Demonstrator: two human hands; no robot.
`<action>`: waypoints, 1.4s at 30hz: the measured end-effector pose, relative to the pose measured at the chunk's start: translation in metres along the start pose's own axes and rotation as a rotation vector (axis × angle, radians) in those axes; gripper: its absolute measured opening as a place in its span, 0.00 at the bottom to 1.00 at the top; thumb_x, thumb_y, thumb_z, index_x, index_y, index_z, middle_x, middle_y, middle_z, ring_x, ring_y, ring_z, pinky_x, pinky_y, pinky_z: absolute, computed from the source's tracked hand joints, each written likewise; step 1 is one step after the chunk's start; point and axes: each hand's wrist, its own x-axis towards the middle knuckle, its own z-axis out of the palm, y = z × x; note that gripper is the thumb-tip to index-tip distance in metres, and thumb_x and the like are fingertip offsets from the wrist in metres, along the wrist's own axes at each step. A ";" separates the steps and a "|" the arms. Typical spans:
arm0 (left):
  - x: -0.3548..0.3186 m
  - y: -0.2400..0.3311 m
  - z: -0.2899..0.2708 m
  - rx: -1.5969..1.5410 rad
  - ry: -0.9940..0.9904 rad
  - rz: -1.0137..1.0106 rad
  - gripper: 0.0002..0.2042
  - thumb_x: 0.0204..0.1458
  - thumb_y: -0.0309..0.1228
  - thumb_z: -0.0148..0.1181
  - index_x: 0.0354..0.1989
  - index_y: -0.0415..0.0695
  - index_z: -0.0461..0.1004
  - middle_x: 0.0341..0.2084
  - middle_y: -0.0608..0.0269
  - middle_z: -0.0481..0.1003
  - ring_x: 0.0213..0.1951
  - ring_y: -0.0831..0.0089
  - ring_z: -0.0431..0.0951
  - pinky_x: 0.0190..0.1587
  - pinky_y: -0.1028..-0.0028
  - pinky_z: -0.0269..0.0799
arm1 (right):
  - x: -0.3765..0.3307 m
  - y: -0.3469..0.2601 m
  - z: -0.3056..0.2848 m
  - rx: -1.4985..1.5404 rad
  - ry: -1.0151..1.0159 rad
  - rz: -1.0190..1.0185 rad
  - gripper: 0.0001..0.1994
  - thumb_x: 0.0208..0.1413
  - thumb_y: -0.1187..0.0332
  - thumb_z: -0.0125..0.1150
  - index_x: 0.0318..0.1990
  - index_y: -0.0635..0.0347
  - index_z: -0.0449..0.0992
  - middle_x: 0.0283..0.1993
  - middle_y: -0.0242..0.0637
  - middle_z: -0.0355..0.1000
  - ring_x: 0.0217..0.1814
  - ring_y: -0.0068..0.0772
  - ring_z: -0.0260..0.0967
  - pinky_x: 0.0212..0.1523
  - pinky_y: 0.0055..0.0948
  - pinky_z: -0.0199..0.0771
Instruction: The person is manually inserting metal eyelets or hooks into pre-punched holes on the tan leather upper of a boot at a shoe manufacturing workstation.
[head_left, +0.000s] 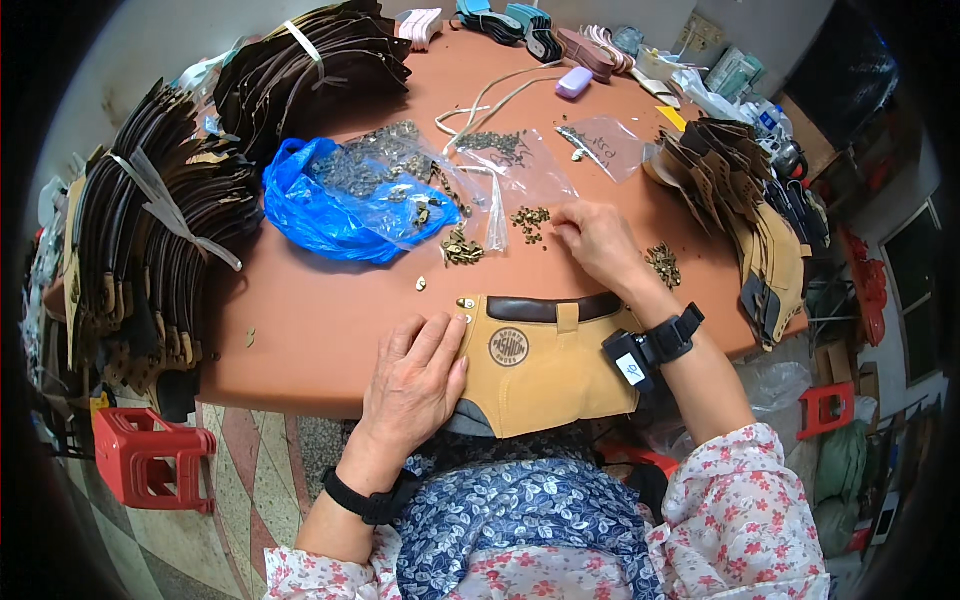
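A tan shoe upper piece (560, 375) with a dark brown padded collar, a small loop and a round dark printed emblem lies at the table's near edge. My left hand (415, 375) rests on its left edge, fingers stretched out flat beside a brass-coloured metal hook (466, 302) at the corner. Beyond the upper, my right hand (600, 243) has its fingers bent together beside a small heap of brass eyelets (530, 222). Whatever its fingertips may hold is too small to make out. Another heap of brass hooks (462, 248) lies left of the eyelets.
A blue plastic bag (330, 225) with metal bits sits left of centre. Tied stacks of dark shoe pieces (165, 235) stand at left, more tan pieces (770, 255) at right. Loose brass parts (662, 264) lie near my right forearm. A red stool (150, 455) stands on the floor.
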 end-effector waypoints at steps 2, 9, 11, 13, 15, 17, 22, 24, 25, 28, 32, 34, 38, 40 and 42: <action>0.000 0.000 0.000 -0.001 -0.002 0.000 0.23 0.51 0.29 0.63 0.57 0.39 0.72 0.51 0.58 0.71 0.52 0.58 0.69 0.55 0.60 0.67 | -0.005 -0.006 -0.001 0.031 -0.036 -0.040 0.06 0.53 0.73 0.64 0.38 0.63 0.81 0.36 0.48 0.78 0.38 0.51 0.77 0.40 0.40 0.76; -0.001 0.001 0.001 0.007 -0.004 -0.005 0.23 0.51 0.30 0.63 0.58 0.39 0.71 0.51 0.58 0.71 0.53 0.58 0.68 0.55 0.59 0.67 | -0.011 -0.013 -0.006 -0.043 -0.038 -0.020 0.06 0.53 0.72 0.65 0.37 0.62 0.81 0.36 0.46 0.77 0.39 0.51 0.76 0.40 0.40 0.75; -0.002 0.000 0.001 0.006 -0.007 -0.010 0.23 0.51 0.30 0.62 0.58 0.40 0.71 0.51 0.58 0.71 0.53 0.58 0.68 0.55 0.59 0.67 | -0.012 -0.014 -0.005 -0.048 -0.051 -0.020 0.06 0.53 0.71 0.65 0.36 0.62 0.80 0.36 0.45 0.77 0.40 0.51 0.76 0.40 0.41 0.75; -0.002 0.000 0.001 0.009 -0.011 -0.009 0.23 0.51 0.30 0.63 0.58 0.40 0.72 0.52 0.58 0.71 0.53 0.58 0.68 0.55 0.59 0.67 | -0.013 -0.015 -0.004 -0.091 -0.057 -0.069 0.05 0.53 0.71 0.63 0.35 0.62 0.80 0.35 0.44 0.75 0.40 0.51 0.74 0.41 0.43 0.74; -0.003 -0.001 0.002 0.008 -0.006 -0.006 0.23 0.52 0.30 0.63 0.57 0.39 0.72 0.52 0.58 0.71 0.53 0.58 0.69 0.55 0.59 0.67 | -0.014 -0.015 -0.002 -0.097 -0.055 -0.094 0.05 0.53 0.71 0.63 0.35 0.61 0.80 0.35 0.44 0.75 0.40 0.51 0.74 0.41 0.43 0.74; -0.005 0.000 0.001 0.014 -0.004 -0.009 0.23 0.52 0.30 0.63 0.57 0.39 0.72 0.51 0.58 0.72 0.53 0.58 0.69 0.55 0.60 0.67 | -0.013 -0.017 0.000 -0.095 -0.056 -0.125 0.04 0.53 0.71 0.62 0.34 0.61 0.79 0.35 0.44 0.74 0.40 0.51 0.74 0.42 0.43 0.74; -0.002 0.001 0.003 -0.024 0.009 -0.011 0.23 0.53 0.28 0.61 0.59 0.39 0.72 0.53 0.56 0.73 0.53 0.55 0.70 0.56 0.61 0.68 | -0.005 -0.010 -0.004 -0.118 -0.129 -0.149 0.04 0.53 0.73 0.61 0.34 0.62 0.77 0.36 0.44 0.73 0.42 0.52 0.73 0.43 0.43 0.73; -0.002 0.000 0.003 -0.016 0.006 -0.013 0.22 0.53 0.28 0.61 0.59 0.39 0.72 0.53 0.56 0.73 0.53 0.55 0.70 0.56 0.61 0.68 | -0.004 -0.010 -0.001 -0.114 -0.141 -0.157 0.04 0.52 0.73 0.61 0.34 0.63 0.77 0.35 0.44 0.73 0.42 0.52 0.73 0.43 0.43 0.73; -0.001 0.000 0.004 -0.017 0.011 -0.005 0.22 0.53 0.28 0.61 0.59 0.40 0.72 0.53 0.56 0.73 0.53 0.56 0.70 0.56 0.61 0.68 | -0.004 -0.008 -0.002 -0.128 -0.135 -0.163 0.04 0.52 0.73 0.61 0.33 0.63 0.76 0.35 0.44 0.74 0.42 0.51 0.73 0.43 0.43 0.73; -0.004 0.001 0.004 -0.005 0.013 -0.019 0.22 0.53 0.28 0.61 0.58 0.40 0.72 0.52 0.56 0.73 0.53 0.56 0.70 0.56 0.61 0.68 | -0.004 -0.010 -0.001 -0.132 -0.139 -0.158 0.04 0.52 0.73 0.62 0.33 0.63 0.76 0.35 0.44 0.74 0.42 0.51 0.73 0.43 0.43 0.73; -0.006 -0.001 0.006 -0.001 0.032 -0.008 0.22 0.53 0.31 0.62 0.58 0.40 0.72 0.53 0.60 0.72 0.53 0.59 0.70 0.56 0.60 0.68 | -0.002 -0.009 0.000 -0.102 -0.152 -0.180 0.04 0.51 0.72 0.63 0.32 0.64 0.76 0.34 0.45 0.74 0.39 0.50 0.74 0.41 0.41 0.73; -0.006 -0.001 0.005 0.024 0.028 -0.005 0.23 0.53 0.31 0.62 0.58 0.40 0.72 0.53 0.60 0.72 0.54 0.60 0.70 0.55 0.60 0.68 | -0.001 -0.006 0.000 -0.065 -0.147 -0.170 0.04 0.51 0.73 0.63 0.31 0.64 0.76 0.33 0.46 0.74 0.37 0.49 0.74 0.39 0.40 0.74; -0.006 -0.001 0.006 -0.001 0.039 -0.013 0.22 0.53 0.30 0.62 0.57 0.40 0.73 0.52 0.60 0.72 0.53 0.60 0.70 0.54 0.60 0.68 | -0.004 -0.014 -0.006 0.021 -0.124 -0.103 0.04 0.50 0.74 0.63 0.32 0.66 0.77 0.30 0.47 0.76 0.32 0.45 0.76 0.35 0.35 0.75; -0.005 0.000 0.005 -0.017 0.039 -0.016 0.22 0.53 0.30 0.62 0.57 0.40 0.73 0.52 0.60 0.73 0.53 0.60 0.70 0.54 0.61 0.68 | -0.007 -0.029 -0.011 0.066 -0.150 -0.057 0.05 0.50 0.75 0.63 0.33 0.67 0.78 0.30 0.47 0.77 0.32 0.44 0.76 0.36 0.35 0.75; -0.005 -0.002 0.005 -0.006 0.045 -0.008 0.21 0.53 0.30 0.62 0.56 0.40 0.73 0.52 0.60 0.73 0.53 0.61 0.70 0.54 0.61 0.68 | -0.013 -0.051 -0.017 0.108 -0.184 -0.003 0.05 0.50 0.75 0.63 0.34 0.67 0.79 0.30 0.44 0.78 0.31 0.35 0.77 0.35 0.31 0.76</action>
